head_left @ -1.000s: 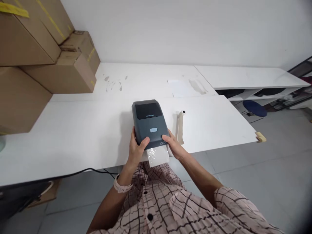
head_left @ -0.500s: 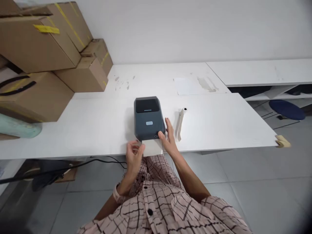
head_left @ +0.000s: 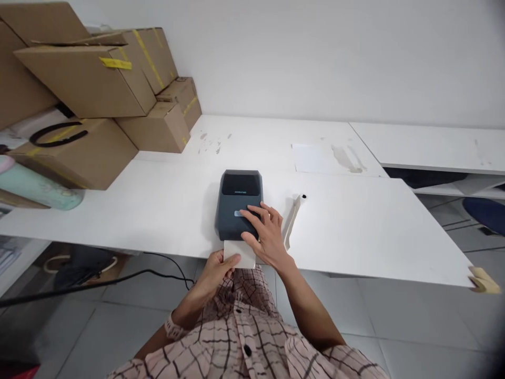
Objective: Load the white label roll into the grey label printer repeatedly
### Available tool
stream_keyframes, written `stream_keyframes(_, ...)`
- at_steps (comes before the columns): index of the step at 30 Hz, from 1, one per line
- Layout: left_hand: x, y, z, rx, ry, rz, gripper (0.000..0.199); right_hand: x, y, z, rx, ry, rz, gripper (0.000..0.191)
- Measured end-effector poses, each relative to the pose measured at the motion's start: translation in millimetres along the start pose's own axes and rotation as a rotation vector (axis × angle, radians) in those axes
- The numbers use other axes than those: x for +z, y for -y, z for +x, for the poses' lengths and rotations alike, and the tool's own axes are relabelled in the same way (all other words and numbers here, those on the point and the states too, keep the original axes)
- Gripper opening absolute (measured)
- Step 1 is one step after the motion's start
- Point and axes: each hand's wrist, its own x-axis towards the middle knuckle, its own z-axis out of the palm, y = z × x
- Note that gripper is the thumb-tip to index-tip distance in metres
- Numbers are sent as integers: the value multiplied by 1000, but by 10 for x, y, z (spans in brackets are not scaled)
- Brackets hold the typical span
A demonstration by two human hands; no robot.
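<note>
A dark grey label printer (head_left: 232,221) stands near the front edge of the white table. From its front slot a blank white label (head_left: 248,255) sticks out over the edge. My left hand (head_left: 215,271) pinches the label's left side, thumb on top. Spread over the printer's right side is my right hand (head_left: 269,238), one fingertip at the pale button (head_left: 238,213) on the lid and the thumb near the front. Whether the fingertip presses the button, I cannot tell. To the right lies a small paper roll (head_left: 295,213) with a curled strip of backing.
Stacked cardboard boxes (head_left: 94,84) fill the left of the table, with a mint green bottle (head_left: 47,187) by them. A white sheet (head_left: 310,158) lies farther back. Black cables (head_left: 130,276) hang below the front edge. A blue stool (head_left: 485,213) stands at right.
My right hand has moved from the printer's front right corner up onto its lid, by the button. My left hand has closed on the label's edge. The camera view has shifted.
</note>
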Motion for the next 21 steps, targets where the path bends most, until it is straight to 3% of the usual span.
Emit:
stream_keyframes(3,-89,106,20,31,-57,60,50,-15,49,63,14,35,-70,47)
stream_keyframes(7,-283,64,42,288,-461,161,45,22,77,155,-19,59,-36,44)
stream_keyframes(9,-352,-35,90,434,-569,199,39,54,82,170,-25,71,-13,45)
stream_keyframes(11,-369,-146,158,500,-485,192,51,91,85,127,-5,60,7,45)
stream_keyframes(15,-303,-251,261,443,-212,131,68,210,98,-139,153,-100,184,52)
stream_keyframes(18,-281,-202,303,443,-142,98,71,316,120,-336,330,-204,411,61)
stream_keyframes(21,-309,-125,371,462,-149,46,71,368,132,-399,401,-239,535,63)
